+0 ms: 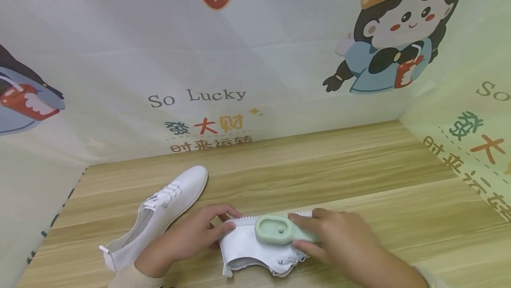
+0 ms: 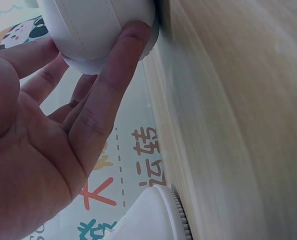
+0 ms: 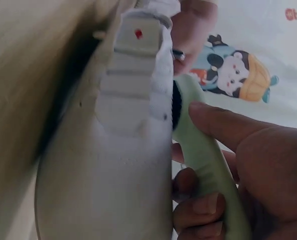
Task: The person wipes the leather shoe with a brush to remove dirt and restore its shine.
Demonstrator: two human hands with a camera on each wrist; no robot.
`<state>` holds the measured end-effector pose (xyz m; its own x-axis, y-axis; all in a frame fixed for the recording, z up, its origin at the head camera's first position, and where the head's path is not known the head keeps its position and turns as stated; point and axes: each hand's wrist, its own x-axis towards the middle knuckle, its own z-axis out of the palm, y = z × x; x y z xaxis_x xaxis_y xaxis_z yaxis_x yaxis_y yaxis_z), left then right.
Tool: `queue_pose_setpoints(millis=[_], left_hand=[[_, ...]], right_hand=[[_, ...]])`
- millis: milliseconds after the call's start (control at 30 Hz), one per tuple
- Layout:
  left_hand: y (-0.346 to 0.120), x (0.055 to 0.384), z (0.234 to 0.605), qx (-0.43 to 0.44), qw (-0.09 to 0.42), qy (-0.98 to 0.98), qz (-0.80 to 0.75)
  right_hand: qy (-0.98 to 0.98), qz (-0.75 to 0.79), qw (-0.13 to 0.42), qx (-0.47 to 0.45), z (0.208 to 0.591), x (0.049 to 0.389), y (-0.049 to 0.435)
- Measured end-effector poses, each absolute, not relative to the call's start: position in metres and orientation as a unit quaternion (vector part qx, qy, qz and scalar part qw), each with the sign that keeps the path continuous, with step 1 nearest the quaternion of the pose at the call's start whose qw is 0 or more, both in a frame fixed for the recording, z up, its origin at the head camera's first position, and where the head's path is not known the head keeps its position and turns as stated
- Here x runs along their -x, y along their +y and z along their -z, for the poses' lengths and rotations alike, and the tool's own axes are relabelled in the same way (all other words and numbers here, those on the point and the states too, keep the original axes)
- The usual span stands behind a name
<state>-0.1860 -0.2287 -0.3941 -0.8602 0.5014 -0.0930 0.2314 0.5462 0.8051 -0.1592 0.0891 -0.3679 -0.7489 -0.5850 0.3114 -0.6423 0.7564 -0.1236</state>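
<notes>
A white lace-up shoe (image 1: 241, 244) lies on its side on the wood-grain surface, its toothed sole edge facing away from me. At its heel end, my left hand (image 1: 195, 234) grips the shoe between thumb and fingers; the left wrist view shows the fingers on the white heel (image 2: 93, 30). My right hand (image 1: 345, 241) holds a pale green brush (image 1: 274, 230) by its handle. In the right wrist view, the dark bristles (image 3: 177, 105) of the brush meet the shoe's side, and the fingers curl round the green handle (image 3: 213, 170). Part of the shoe's toe is hidden behind the right hand.
A second white shoe (image 1: 175, 201) stands upright to the left, toe pointing away, close to my left forearm. The wood-grain surface (image 1: 319, 163) runs back to a printed curtain (image 1: 279, 66) with cartoon figures and lettering, which also encloses both sides.
</notes>
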Motion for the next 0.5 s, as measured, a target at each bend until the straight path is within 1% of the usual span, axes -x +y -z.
queue_pose_setpoints(millis=[333, 500], left_hand=[[-0.2281, 0.186, 0.3929, -0.209, 0.157, 0.868, -0.423], [-0.2282, 0.1857, 0.393, -0.21, 0.156, 0.869, -0.421]], right_hand=[[-0.92, -0.106, 0.169, -0.338, 0.3757, 0.1568, 0.0814], [-0.922, -0.104, 0.159, -0.338, 0.3744, 0.1577, 0.0818]])
